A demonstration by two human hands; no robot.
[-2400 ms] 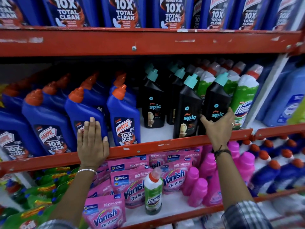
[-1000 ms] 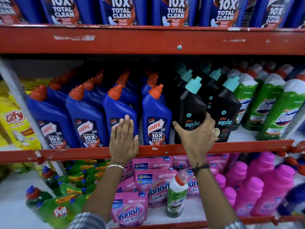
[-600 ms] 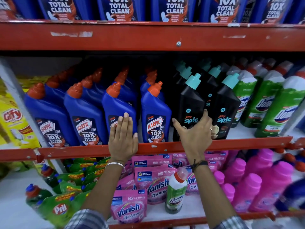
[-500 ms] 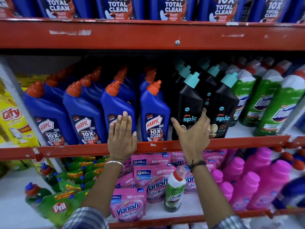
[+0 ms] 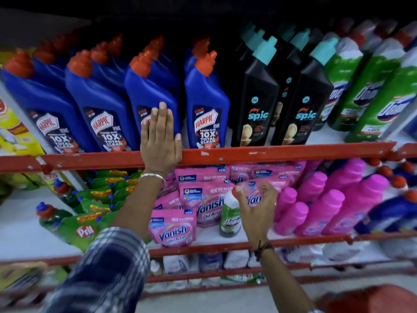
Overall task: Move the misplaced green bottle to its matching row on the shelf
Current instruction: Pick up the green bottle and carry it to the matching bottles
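A lone green and white bottle (image 5: 229,216) with a red cap stands upright on the lower shelf, among pink Vanish pouches (image 5: 173,227). My right hand (image 5: 256,206) hovers just to its right at cap height, fingers curled and apart, holding nothing. My left hand (image 5: 161,141) lies flat, fingers together, against a blue Harpic bottle (image 5: 149,96) and the red shelf rail (image 5: 282,152). The row of matching green bottles (image 5: 365,96) stands at the right end of the middle shelf.
Blue Harpic bottles fill the left of the middle shelf and black Spic bottles (image 5: 257,96) its centre. On the lower shelf, pink bottles (image 5: 327,199) stand to the right and green Pril pouches (image 5: 83,227) lie to the left. Another shelf lies below.
My right hand has dropped from the black Spic bottles on the middle shelf to beside the lone green bottle below. My view has tilted downward. My left hand has stayed on the rail.
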